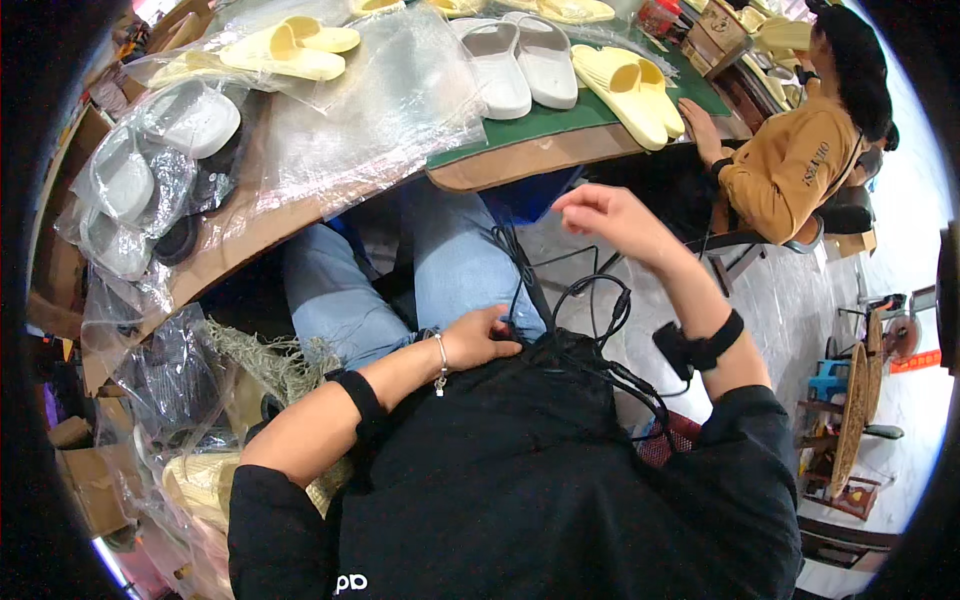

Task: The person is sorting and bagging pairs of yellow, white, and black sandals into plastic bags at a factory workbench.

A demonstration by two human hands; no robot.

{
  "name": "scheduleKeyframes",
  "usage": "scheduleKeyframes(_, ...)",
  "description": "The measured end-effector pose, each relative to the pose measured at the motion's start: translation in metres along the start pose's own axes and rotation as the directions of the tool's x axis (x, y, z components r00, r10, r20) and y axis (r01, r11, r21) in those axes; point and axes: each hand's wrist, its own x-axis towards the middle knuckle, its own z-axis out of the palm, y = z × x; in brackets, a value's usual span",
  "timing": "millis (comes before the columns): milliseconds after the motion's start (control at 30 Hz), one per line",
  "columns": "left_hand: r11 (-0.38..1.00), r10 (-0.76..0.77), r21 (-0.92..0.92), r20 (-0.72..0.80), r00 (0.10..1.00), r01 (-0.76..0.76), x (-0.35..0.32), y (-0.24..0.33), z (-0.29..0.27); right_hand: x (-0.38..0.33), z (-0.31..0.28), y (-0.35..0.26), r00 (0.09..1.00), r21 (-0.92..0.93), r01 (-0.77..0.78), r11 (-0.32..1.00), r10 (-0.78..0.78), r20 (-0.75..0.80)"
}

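Observation:
My left hand point(480, 340) rests low at my lap, by the hem of my black shirt. Its fingers curl round beside the black cables point(606, 370); what they hold, if anything, is hidden. Raised off to the right, in front of the table edge, is my right hand point(615, 222). Its fingers are bent together, and nothing shows in them. On the table beyond stand a pair of pale yellow slippers point(632, 95) and a pair of grey slippers point(515, 65). Neither hand touches them.
Clear plastic bags point(370, 95) cover part of the table, some around grey slippers point(125, 175) at the left. Yellow slippers point(285, 48) lie farther back. A person in a brown top point(800, 170) sits at the right. Below left are wrapped slippers point(200, 485) and frayed greenish material point(270, 355).

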Motion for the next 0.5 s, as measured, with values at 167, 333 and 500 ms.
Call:
scheduleKeyframes(167, 0.986, 0.163, 0.021, 0.160, 0.974, -0.168, 0.015, -0.010, -0.003, 0.025, -0.029, 0.058, 0.981, -0.130, -0.194, 0.973, 0.193, -0.018)
scheduleKeyframes(333, 0.908, 0.326, 0.225, 0.149, 0.933, -0.353, 0.012, -0.002, -0.006, 0.037, 0.012, 0.131, 0.986, -0.531, -0.048, 0.846, 0.125, 0.108)
scheduleKeyframes(500, 0.909, 0.217, 0.298, 0.259, 0.941, -0.291, -0.002, 0.016, -0.011, 0.064, 0.046, 0.140, 0.696, -0.716, 0.061, 0.695, 0.485, 0.530)
